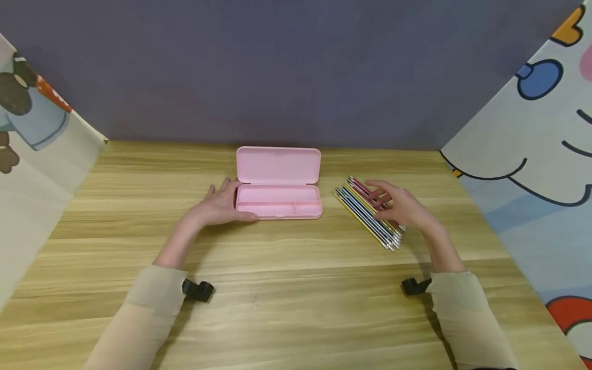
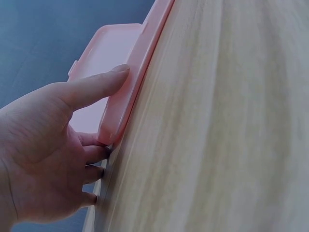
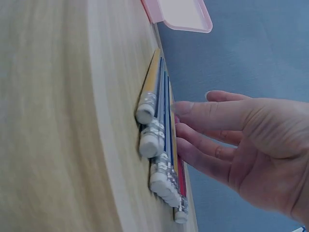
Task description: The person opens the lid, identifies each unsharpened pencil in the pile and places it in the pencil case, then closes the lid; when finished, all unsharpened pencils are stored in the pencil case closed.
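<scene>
An opened pink pencil case (image 1: pixel 279 217) lies on the table, its lid (image 1: pixel 278 165) tilted back and its tray split into compartments that hold nothing. My left hand (image 1: pixel 221 205) holds the case's left end, the thumb (image 2: pixel 99 89) along its front wall and the other fingers spread around the left side. To the right of the case, a bundle of pencils (image 1: pixel 365 216) in yellow, blue, dark and red lies slanted, white erasers (image 3: pixel 150 145) toward me. Over the bundle's right side is my right hand (image 1: pixel 400 205), fingers loosely bent, thumb and fingertips right at the pencils.
The wooden table (image 1: pixel 277 308) ends at a dark grey panel (image 1: pixel 277 72) behind the case. Cartoon-printed walls (image 1: pixel 532 154) stand on the left and right. A small black wrist camera (image 1: pixel 198 290) sits on each sleeve.
</scene>
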Motion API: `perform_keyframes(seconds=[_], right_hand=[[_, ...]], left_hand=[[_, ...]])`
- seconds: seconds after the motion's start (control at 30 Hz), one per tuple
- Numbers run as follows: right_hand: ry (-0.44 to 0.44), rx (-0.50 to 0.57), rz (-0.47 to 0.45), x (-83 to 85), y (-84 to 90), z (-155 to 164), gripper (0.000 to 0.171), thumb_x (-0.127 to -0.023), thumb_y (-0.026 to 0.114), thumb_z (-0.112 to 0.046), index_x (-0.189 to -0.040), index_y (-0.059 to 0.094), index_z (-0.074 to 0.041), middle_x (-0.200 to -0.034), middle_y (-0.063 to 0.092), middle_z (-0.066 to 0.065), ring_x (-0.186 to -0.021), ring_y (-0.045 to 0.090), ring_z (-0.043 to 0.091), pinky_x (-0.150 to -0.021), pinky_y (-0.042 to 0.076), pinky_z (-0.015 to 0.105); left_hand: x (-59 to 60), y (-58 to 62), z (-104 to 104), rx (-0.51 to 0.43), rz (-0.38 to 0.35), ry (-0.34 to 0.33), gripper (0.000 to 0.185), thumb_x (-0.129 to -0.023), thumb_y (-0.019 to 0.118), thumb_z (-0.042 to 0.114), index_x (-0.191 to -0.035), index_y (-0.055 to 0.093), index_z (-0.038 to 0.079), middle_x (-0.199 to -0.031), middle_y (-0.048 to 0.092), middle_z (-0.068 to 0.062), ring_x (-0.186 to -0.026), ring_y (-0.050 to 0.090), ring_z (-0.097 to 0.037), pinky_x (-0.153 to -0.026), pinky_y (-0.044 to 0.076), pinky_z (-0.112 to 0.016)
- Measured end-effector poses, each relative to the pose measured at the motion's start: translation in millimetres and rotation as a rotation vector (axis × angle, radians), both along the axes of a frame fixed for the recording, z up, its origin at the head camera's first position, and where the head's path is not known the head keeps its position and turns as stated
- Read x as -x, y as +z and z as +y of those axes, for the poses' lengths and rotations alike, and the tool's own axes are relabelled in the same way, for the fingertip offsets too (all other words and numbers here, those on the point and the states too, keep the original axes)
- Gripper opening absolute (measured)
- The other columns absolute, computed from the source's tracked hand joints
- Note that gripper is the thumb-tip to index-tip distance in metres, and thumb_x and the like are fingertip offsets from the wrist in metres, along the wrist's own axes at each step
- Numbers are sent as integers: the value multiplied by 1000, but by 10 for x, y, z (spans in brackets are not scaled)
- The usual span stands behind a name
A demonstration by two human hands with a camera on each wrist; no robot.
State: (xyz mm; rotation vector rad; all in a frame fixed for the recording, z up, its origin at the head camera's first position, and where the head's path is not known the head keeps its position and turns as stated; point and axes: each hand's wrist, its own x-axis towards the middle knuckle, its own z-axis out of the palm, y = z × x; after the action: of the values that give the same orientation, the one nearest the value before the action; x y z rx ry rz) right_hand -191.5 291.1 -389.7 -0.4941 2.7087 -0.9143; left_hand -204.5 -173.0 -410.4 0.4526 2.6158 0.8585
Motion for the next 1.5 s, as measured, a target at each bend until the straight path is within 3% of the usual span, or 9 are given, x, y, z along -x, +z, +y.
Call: perform_keyframes(seconds=[0.17, 0.7, 0.93, 1.1, 1.27, 1.37, 1.5], right_hand=[[-11, -28, 24, -4, -23, -11, 81, -86, 78, 4, -156, 40, -6, -132, 64, 24, -111, 68, 39, -84, 62, 39], [-50, -40, -14, -11, -19, -51, 71, -89, 76, 3, -153, 47, -7, -129, 65, 21, -108, 67, 34, -85, 59, 40], [-61, -53, 8, -35, -6, -56, 67, -91, 71, 5, -153, 48, -7, -127, 67, 22, -106, 68, 34, -80, 59, 30], [-78, -53, 124, -58, 40, -25, 60, -94, 65, 6, -151, 50, -4, -125, 70, 26, -104, 70, 38, -75, 59, 25], [-106, 24, 247, -46, 76, -41, 55, -97, 64, 2, -150, 52, -7, -120, 69, 26, -101, 70, 38, -72, 58, 18], [-131, 79, 313, -12, 98, -148, 57, -97, 67, -1, -151, 52, -13, -115, 70, 23, -100, 69, 31, -70, 55, 11], [-176, 161, 378, 63, 150, -413, 57, -94, 72, -3, -148, 57, -17, -109, 73, 21, -94, 68, 12, -69, 54, 7]], left_hand=[[-9, -8, -2, 3, 1, 3, 102, -84, 79, 50, -158, 26, 3, -170, 14, -28, -161, -4, -45, -129, -8, -67], [-50, 21, -15, 6, -1, 5, 102, -84, 78, 50, -159, 26, 3, -170, 17, -27, -161, -3, -44, -129, -8, -65], [-48, 8, -26, 3, 3, 1, 101, -84, 77, 51, -158, 28, 2, -170, 20, -26, -161, -3, -45, -129, -7, -67], [-55, 1, -14, -8, 0, -1, 100, -85, 78, 51, -158, 29, 3, -170, 20, -25, -161, -3, -45, -129, -7, -68], [-52, 10, 12, -20, 3, -2, 99, -84, 78, 50, -157, 30, 4, -170, 20, -26, -161, -4, -45, -129, -7, -67], [-40, 22, 25, -20, 2, -1, 99, -85, 78, 51, -157, 29, 4, -170, 17, -27, -161, -5, -44, -129, -8, -66], [-14, 26, 18, -7, 0, 3, 101, -85, 78, 51, -159, 27, 5, -171, 15, -27, -161, -5, -44, -129, -8, -65]])
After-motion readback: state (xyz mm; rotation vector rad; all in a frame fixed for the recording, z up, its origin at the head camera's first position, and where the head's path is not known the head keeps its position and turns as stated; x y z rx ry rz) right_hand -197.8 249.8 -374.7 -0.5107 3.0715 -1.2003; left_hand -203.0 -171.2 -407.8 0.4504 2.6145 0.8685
